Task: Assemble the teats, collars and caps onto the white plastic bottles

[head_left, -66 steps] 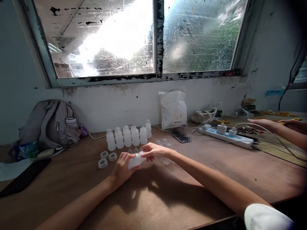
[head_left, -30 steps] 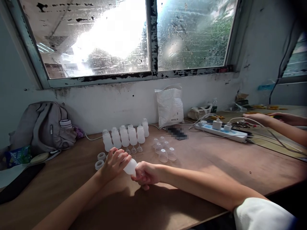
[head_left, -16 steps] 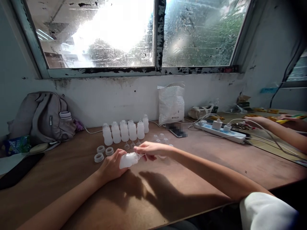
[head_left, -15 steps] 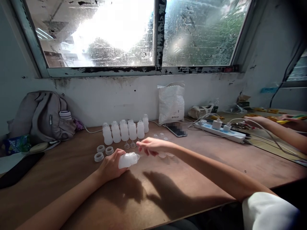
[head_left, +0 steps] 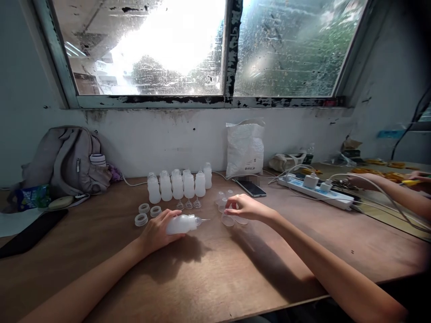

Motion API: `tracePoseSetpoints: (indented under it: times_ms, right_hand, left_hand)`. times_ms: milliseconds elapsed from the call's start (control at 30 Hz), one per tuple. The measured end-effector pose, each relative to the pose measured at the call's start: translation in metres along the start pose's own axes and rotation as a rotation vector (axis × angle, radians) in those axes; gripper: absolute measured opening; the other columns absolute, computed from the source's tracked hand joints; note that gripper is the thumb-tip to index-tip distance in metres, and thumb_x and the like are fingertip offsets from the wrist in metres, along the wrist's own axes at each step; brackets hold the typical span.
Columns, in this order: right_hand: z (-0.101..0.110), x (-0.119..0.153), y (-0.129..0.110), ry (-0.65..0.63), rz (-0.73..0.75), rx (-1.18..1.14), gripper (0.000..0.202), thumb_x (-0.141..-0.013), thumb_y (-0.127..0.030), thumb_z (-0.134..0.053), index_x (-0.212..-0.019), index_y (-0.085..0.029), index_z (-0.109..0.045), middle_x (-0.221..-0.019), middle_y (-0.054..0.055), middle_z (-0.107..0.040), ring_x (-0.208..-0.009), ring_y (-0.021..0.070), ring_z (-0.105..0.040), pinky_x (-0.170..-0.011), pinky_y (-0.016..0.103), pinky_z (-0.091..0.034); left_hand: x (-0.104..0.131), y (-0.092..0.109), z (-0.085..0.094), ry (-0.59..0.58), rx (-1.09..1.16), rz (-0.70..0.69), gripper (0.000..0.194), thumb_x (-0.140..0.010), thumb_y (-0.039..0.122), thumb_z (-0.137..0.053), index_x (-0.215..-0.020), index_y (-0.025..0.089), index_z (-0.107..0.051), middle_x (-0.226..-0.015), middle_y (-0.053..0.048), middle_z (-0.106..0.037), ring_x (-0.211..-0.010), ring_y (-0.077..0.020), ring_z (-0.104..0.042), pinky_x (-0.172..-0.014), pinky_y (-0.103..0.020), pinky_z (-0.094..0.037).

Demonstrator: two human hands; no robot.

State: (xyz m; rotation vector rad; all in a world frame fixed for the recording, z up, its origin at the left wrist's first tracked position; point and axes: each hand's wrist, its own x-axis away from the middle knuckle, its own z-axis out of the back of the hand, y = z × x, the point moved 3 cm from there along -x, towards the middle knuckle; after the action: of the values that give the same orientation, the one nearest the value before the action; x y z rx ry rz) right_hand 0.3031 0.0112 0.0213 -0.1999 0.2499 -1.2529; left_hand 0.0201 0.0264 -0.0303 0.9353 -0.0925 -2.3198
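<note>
My left hand [head_left: 160, 229] is wrapped around a translucent white squeeze bottle [head_left: 182, 224], tilted on its side above the table. A clear pointed nozzle [head_left: 201, 220] sticks out of its neck toward the right. My right hand [head_left: 247, 207] reaches over a group of clear round caps [head_left: 228, 220], its thumb and fingers pinched together; whether a cap is between them is hidden. Several similar bottles [head_left: 177, 185] stand upright in a row behind my left hand. Small clear nozzles [head_left: 189, 204] lie before them, and three translucent collar rings [head_left: 141, 219] lie left of my left hand.
A white plastic bag [head_left: 245, 150] stands against the wall, with a phone [head_left: 251, 187] before it. A power strip [head_left: 316, 192] with plugs and cables lies to the right. Another person's arm [head_left: 390, 188] works at far right. A backpack [head_left: 67, 159] and black object [head_left: 33, 233] are left.
My right hand has moved right, away from the bottle's nozzle to the clear caps. The bottle stays in my left hand, its nozzle now uncovered. The view has shifted slightly.
</note>
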Motion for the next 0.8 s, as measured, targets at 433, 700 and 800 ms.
tracePoseSetpoints:
  times_ms: [433, 700, 800]
  right_hand:
    - [-0.011, 0.003, -0.012, 0.338, 0.208, -0.554, 0.026, -0.078, -0.031, -0.051, -0.099, -0.017, -0.054, -0.086, 0.006, -0.060, -0.065, 0.0135, -0.057, -0.059, 0.027, -0.047]
    - [-0.035, 0.005, -0.030, 0.371, 0.290, -0.762, 0.017, -0.078, -0.027, -0.054, -0.094, -0.020, -0.053, -0.087, 0.004, -0.058, -0.076, 0.0143, -0.059, -0.072, 0.029, -0.050]
    - [-0.040, 0.007, -0.037, 0.388, 0.348, -0.774, 0.015, -0.078, -0.026, -0.055, -0.091, -0.020, -0.055, -0.096, 0.006, -0.053, -0.080, 0.0143, -0.058, -0.075, 0.029, -0.050]
  left_hand:
    - [-0.001, 0.008, 0.006, 0.032, -0.105, 0.029, 0.041, -0.073, 0.044, -0.054, -0.106, 0.021, -0.048, -0.099, -0.005, -0.060, -0.086, -0.0238, -0.058, -0.072, -0.032, -0.046]
    - [-0.002, 0.011, 0.009, 0.042, -0.148, 0.010, 0.038, -0.075, 0.044, -0.052, -0.105, 0.023, -0.045, -0.099, -0.005, -0.060, -0.086, -0.0215, -0.059, -0.072, -0.030, -0.047]
    - [-0.001, 0.013, 0.010, 0.034, -0.160, -0.033, 0.039, -0.076, 0.043, -0.052, -0.106, 0.020, -0.045, -0.098, -0.006, -0.060, -0.087, -0.0214, -0.059, -0.073, -0.030, -0.047]
